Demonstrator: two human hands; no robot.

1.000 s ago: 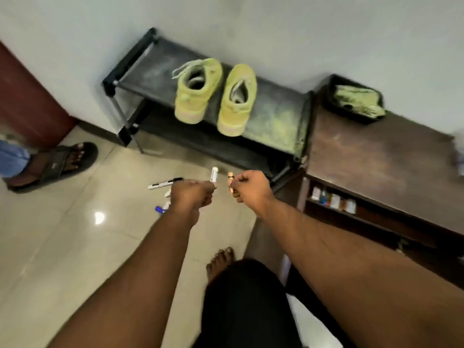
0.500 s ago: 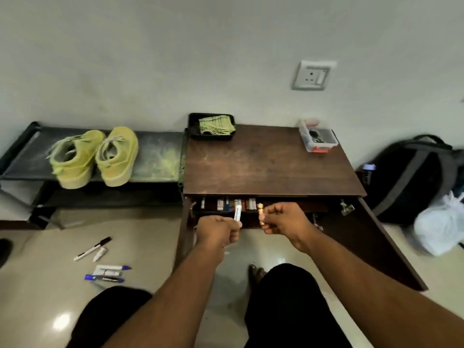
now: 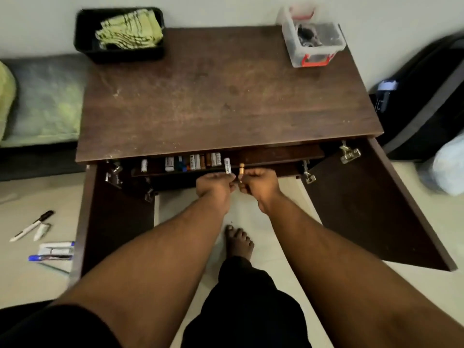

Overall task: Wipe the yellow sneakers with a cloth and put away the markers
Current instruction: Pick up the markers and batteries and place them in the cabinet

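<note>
Below cabinet top (image 3: 226, 96), shelf markers (image 3: 193, 162) half-hidden — left hand (image 3: 215, 183), right hand (image 3: 258, 183) gripping markers.

Dim, soft indoor light leaves the cabinet (image 3: 226, 91) interior in deep shadow, while wide-angle distortion bends the edges and the backpack (image 3: 426, 101) looks blurred.

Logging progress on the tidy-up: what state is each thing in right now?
cabinet doors: both swung open
left hand: gripping a white marker
right hand: gripping a brown marker
shelf markers: standing upright in a row
floor markers: lying loose
green cloth: crumpled in black tray
</note>
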